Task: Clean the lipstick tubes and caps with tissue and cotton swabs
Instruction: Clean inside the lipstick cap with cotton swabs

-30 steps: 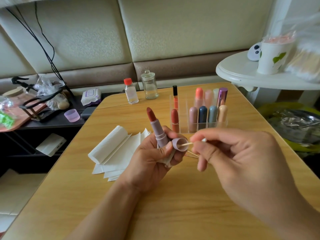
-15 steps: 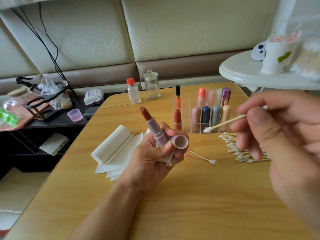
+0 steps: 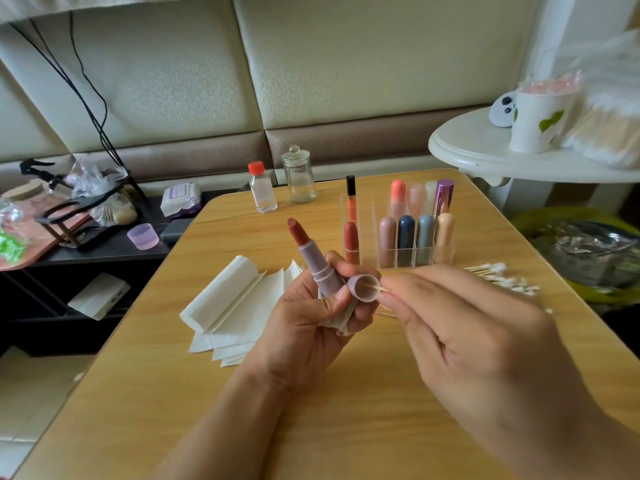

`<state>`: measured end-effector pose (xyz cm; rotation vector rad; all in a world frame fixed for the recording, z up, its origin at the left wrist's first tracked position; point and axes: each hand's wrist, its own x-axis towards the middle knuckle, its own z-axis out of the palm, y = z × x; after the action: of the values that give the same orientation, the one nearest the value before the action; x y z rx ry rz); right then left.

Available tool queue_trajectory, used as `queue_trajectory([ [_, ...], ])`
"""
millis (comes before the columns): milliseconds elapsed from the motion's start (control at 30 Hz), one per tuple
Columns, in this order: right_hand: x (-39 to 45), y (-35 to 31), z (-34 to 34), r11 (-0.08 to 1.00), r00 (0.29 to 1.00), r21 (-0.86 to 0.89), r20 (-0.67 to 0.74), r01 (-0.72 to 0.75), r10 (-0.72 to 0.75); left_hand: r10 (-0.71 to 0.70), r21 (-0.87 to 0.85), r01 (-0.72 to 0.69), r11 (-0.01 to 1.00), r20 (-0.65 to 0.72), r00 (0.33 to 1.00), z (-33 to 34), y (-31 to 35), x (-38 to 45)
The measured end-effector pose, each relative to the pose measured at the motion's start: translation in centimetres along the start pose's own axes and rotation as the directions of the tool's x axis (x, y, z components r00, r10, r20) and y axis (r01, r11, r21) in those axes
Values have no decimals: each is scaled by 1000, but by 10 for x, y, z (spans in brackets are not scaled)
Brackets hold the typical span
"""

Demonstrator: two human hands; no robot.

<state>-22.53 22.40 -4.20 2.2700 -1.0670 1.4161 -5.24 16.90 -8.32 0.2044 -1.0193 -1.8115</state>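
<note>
Your left hand (image 3: 304, 317) grips one open mauve lipstick tube (image 3: 317, 263), brick-red bullet up, its cap (image 3: 364, 288) and a tissue scrap together; your right hand (image 3: 460, 337) pinches one cotton swab (image 3: 381, 289) into the cap's mouth. Bare wooden table (image 3: 346, 410) lies below; folded tissues (image 3: 235, 299) left, loose swabs (image 3: 498, 277) right, nine lipsticks in the acrylic organizer (image 3: 408, 251) behind.

Our right hand (image 3: 474, 341) is back from the far right beside the swab pile (image 3: 498, 277), and the cotton swab (image 3: 381, 289) it pinches now pokes into the cap (image 3: 363, 287) again.
</note>
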Motion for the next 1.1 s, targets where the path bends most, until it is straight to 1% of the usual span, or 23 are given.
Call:
queue_trajectory([
  [133, 6, -2, 2, 986, 994, 128, 27, -105, 102, -2, -10, 2, 1000, 35, 999, 0, 0, 0],
  [200, 9, -2, 0, 984, 992, 133, 41, -120, 115, -6, -13, 7, 1000, 41, 999, 0, 0, 0],
  [267, 10, 0, -2, 995, 996, 69, 54, -68, 64, -8, 11, 7, 1000, 36, 999, 1, 0, 0],
  [333, 10, 1, -6, 999, 997, -30, 69, 35, -33, -8, 45, 7, 999, 34, 999, 1, 0, 0],
  [400, 13, -1, -8, 987, 988, -76, 81, 140, -134, -5, 57, 3, 998, 41, 999, 1, 0, 0],
  [433, 15, -2, -10, 981, 982, -89, 97, 172, -163, 0, 57, -3, 998, 43, 999, 1, 0, 0],
  [500, 15, -2, -11, 972, 976, -144, 142, 185, -164, 19, 77, -20, 997, 13, 1000, 2, 1, 0],
  [567, 10, 0, -11, 963, 969, -209, 213, 170, -125, 49, 144, -37, 989, -84, 995, 2, 1, 0],
  [600, 9, 1, -11, 963, 963, -233, 260, 133, -70, 74, 206, -47, 977, -125, 989, 2, 1, 0],
  [667, 7, 9, -11, 967, 944, -239, 331, 94, -10, 113, 355, -56, 933, -142, 983, 4, -2, 0],
  [733, 6, 20, -12, 966, 934, -227, 357, 124, -36, 118, 447, -46, 893, -134, 984, 5, -5, 1],
  [833, 4, 34, -17, 958, 926, -223, 368, 180, -89, 133, 500, -38, 865, -156, 979, 6, -5, 2],
  [900, 1, 34, -20, 969, 918, -195, 392, 150, -63, 150, 510, -41, 859, -174, 973, 5, -5, 1],
  [933, -1, 32, -20, 982, 910, -153, 413, 110, -37, 150, 510, -39, 859, -178, 972, 5, -6, 1],
  [1000, -2, 29, -20, 999, 899, -16, 436, -34, 38, 146, 512, -38, 858, -172, 974, 5, -7, 0],
  [1067, -2, 29, -20, 978, 923, 120, 367, -170, 115, 141, 530, -37, 847, -158, 977, 6, -8, 0],
  [1100, -2, 29, -20, 969, 938, 144, 312, -203, 150, 139, 543, -36, 839, -150, 979, 6, -7, 0],
])
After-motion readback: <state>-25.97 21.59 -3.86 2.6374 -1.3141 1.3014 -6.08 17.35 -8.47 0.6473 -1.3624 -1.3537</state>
